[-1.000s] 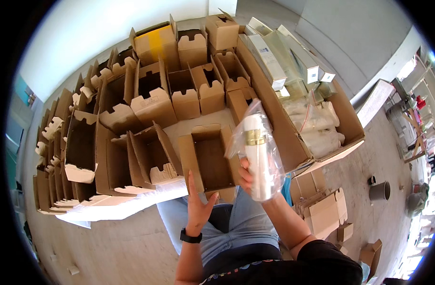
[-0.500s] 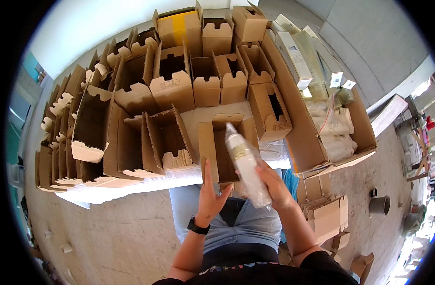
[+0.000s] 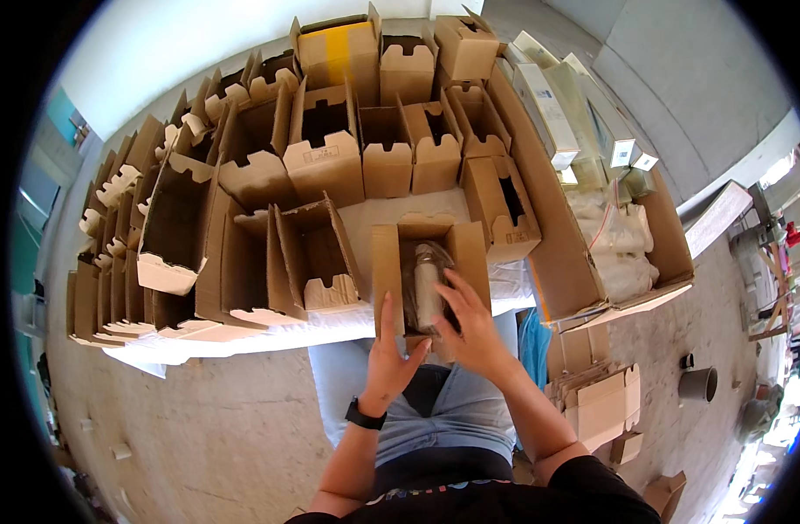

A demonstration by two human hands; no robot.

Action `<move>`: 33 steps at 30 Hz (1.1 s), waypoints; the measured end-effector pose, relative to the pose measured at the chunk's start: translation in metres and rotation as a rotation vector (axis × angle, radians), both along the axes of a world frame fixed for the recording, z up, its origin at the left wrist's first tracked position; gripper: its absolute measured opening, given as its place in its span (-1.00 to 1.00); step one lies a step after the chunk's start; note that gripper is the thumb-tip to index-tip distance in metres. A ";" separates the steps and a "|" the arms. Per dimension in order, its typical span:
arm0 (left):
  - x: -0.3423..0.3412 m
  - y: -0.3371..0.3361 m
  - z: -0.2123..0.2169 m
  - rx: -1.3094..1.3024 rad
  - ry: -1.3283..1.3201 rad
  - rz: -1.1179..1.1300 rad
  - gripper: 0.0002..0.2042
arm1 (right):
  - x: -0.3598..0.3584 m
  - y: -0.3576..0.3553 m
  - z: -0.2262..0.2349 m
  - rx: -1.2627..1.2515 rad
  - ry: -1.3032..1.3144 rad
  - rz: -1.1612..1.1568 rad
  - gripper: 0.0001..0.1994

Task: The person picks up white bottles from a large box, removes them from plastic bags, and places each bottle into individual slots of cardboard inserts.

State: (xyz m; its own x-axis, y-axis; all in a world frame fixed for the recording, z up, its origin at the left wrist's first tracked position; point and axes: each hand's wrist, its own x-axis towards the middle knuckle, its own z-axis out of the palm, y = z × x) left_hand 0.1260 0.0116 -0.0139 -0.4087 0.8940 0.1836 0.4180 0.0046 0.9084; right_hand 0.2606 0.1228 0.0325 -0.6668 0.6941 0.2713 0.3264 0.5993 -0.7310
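Observation:
An upright open cardboard box [image 3: 385,262] stands at the table's near edge in front of me. Inside it lies a whitish, bottle-shaped item [image 3: 426,293] wrapped in clear plastic, its narrow end pointing away from me. My right hand [image 3: 471,327] reaches over the box's near right side, fingers spread at the wrapped item and thumb apart; whether the fingertips still touch it is hard to see. Against the box's near left corner rests my left hand [image 3: 393,362], its fingers stretched along the left side and thumb by the front. It holds nothing.
Several open cardboard boxes [image 3: 321,253] stand in rows across the table to the left and back. On the right, a large carton [image 3: 526,201] contains long white boxes [image 3: 544,118] and plastic-wrapped items [image 3: 622,249]. Flattened cardboard [image 3: 602,406] and a grey bucket [image 3: 698,384] are on the floor.
My right hand has lowered the wrapped item from above the box into it, and its fingers have spread. My left hand has stayed at the box's near left corner.

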 end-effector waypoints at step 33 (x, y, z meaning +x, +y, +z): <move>0.000 0.002 0.010 -0.065 0.032 0.019 -0.05 | -0.004 0.028 -0.001 0.309 -0.312 0.225 -0.88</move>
